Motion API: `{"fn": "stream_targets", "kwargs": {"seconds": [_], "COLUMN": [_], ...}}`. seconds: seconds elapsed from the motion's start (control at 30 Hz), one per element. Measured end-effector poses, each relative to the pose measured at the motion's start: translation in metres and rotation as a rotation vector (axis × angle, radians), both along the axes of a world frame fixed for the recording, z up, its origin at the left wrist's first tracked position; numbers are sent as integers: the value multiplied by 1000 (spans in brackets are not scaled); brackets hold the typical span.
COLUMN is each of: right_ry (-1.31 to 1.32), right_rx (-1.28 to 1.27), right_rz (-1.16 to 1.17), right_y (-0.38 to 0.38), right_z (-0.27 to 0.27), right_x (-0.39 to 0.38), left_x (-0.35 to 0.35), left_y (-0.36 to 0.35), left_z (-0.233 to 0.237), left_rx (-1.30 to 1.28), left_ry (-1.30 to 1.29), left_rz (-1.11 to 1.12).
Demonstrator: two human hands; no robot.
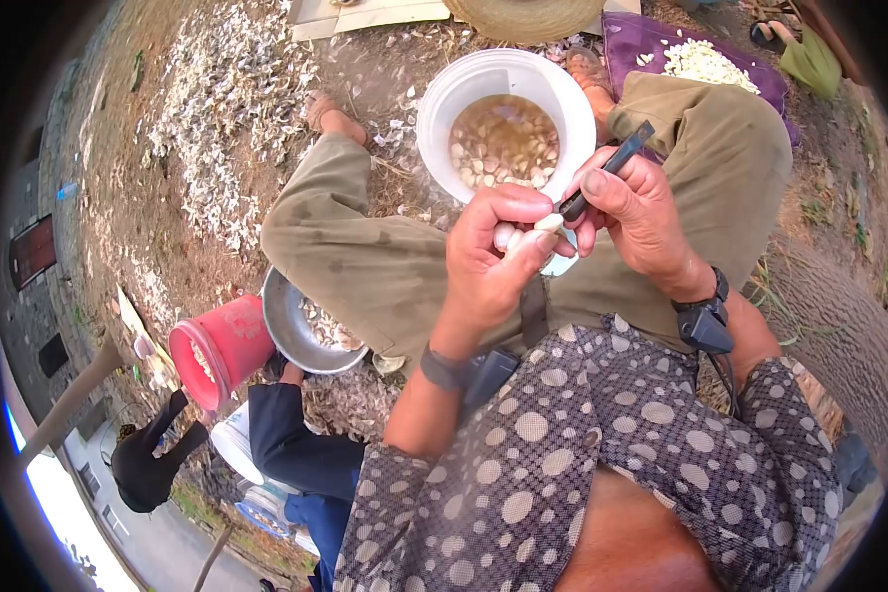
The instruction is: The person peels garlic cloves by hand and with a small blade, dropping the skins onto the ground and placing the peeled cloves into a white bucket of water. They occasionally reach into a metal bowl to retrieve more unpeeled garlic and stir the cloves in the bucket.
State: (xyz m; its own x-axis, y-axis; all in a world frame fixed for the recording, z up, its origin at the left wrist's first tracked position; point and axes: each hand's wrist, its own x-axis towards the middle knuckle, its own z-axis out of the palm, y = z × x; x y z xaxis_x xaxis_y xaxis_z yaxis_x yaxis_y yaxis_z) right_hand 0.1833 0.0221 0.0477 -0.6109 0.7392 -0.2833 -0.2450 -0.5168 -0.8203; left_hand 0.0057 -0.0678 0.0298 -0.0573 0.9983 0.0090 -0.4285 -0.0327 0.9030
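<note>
Pale garlic cloves [506, 237] are held in my left hand [498, 247], whose fingers are curled round them, one clove pinched toward the tips. My right hand [636, 212] grips a small dark knife [607, 170] between thumb and fingers, its lower end touching the pinched clove. Both hands meet above my lap, just below a white bucket [432, 128]. Inside the bucket, brownish water [508, 123] covers many cloves. A bluish-white thing [559, 264] shows partly beneath my hands.
Peeled cloves [705, 64] lie on a purple cloth [627, 44] at the upper right. A metal basin [281, 316] and red bucket [237, 340] stand at the left. Skins [217, 118] litter the ground. Another person's dark-clad leg [296, 434] is at lower left.
</note>
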Motion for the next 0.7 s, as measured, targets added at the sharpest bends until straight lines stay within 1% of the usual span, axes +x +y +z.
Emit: {"fn": "stream_targets", "kwargs": {"seconds": [0.07,0.17,0.27,0.37,0.4,0.5,0.6,0.7], "right_ry": [-23,-107,-176,-217,-216,-219,-255,-297], "right_rx": [70,225,354,410,397,373,395,452], "right_rz": [-26,-85,-168,-168,-153,-115,-110,-164], "right_y": [-2,-10,-11,-8,-8,-7,-9,-7], "right_z": [-1,-9,-16,-15,-14,-14,-16,-20], "right_x": [-5,-8,-11,-14,-14,-17,-19,-22], "left_x": [-4,3,10,14,15,10,5,5], "left_y": [0,4,7,10,11,13,9,7], "left_z": [-8,-2,-10,-22,-13,-9,-24,-29], "left_rx": [31,37,-184,-200,-244,-286,-296,-256], "left_ry": [-10,-30,-257,-407,-409,-350,-278,-502], "left_rz": [-33,22,69,74,76,78,57,192]}}
